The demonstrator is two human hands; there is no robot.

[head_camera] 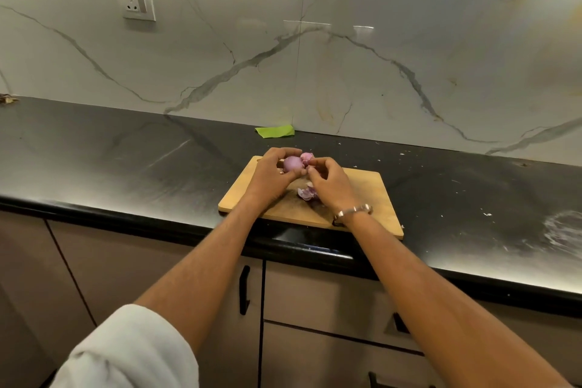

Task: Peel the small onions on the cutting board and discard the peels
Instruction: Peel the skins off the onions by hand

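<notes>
the left hand [271, 175] grips a small onion [293, 164]; the right hand [329, 181] pinches its peel at 3 o'clock, above the cutting board [371, 195].

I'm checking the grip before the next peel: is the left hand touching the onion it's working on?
Touching. In the head view, the left hand has its fingers curled round the purple onion, with no gap showing.

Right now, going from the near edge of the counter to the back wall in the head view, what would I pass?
Cutting board → loose peels → small onion, held in the left hand while the right hand pinches at it → green scrap → wall socket.
</notes>
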